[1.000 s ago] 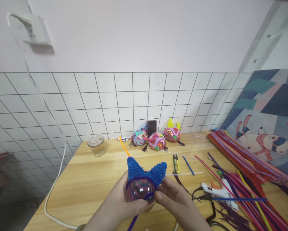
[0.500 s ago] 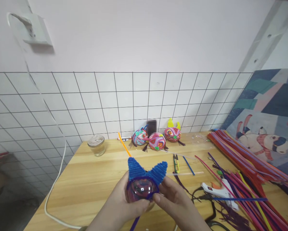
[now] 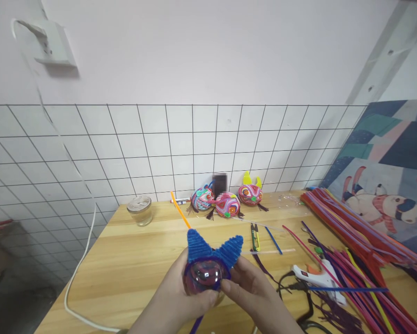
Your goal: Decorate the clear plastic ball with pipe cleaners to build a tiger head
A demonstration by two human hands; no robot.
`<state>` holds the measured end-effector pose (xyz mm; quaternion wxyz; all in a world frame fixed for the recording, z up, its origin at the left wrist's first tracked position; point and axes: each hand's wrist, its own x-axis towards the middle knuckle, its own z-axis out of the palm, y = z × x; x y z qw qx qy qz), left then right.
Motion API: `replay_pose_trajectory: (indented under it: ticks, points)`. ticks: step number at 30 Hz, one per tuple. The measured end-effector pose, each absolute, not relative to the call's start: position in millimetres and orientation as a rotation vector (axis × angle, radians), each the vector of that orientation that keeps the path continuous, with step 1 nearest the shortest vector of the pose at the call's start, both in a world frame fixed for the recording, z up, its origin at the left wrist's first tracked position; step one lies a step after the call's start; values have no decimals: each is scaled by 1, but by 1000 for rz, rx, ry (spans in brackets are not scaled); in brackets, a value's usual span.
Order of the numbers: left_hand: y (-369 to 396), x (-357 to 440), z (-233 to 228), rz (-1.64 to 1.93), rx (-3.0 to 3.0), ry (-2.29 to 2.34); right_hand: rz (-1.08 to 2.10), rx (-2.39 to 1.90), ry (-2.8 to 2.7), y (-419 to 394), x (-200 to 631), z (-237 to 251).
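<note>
Both my hands hold a clear plastic ball [image 3: 204, 276] with two blue pipe-cleaner ears [image 3: 213, 248] on top and a purple pipe cleaner wrapped around it. My left hand [image 3: 173, 297] cups the ball from the left and below. My right hand [image 3: 252, 292] grips it from the right, thumb on the purple strand. A loose purple end [image 3: 195, 324] hangs down below the ball. The ball is held above the wooden table [image 3: 132, 260].
Three finished colourful balls [image 3: 225, 202] stand at the tiled wall. A glass jar [image 3: 140, 209] sits back left. A glue gun [image 3: 316, 276], small scissors [image 3: 254, 234] and a large heap of pipe cleaners [image 3: 351, 241] lie on the right. A white cable [image 3: 79, 260] runs down the left edge.
The ball has turned slightly in my hands; its striped side gave way to the clear glossy front. My right thumb slid along the purple strand. Hands stay in place.
</note>
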<state>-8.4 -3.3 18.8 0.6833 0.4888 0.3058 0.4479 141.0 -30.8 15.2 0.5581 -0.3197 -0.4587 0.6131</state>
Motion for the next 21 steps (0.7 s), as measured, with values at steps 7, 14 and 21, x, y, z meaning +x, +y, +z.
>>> replay_pose_trajectory:
  ticks: [7, 14, 21]
  points:
    - [-4, -8, 21, 979, 1156, 724, 1485, -741, -1061, -31, 142, 15]
    - [-2, -8, 16, 968, 1190, 684, 1499, -746, -1050, -29, 144, 11]
    - [-2, -9, 17, 955, 1223, 683, 1510, -768, -1064, -29, 146, 8]
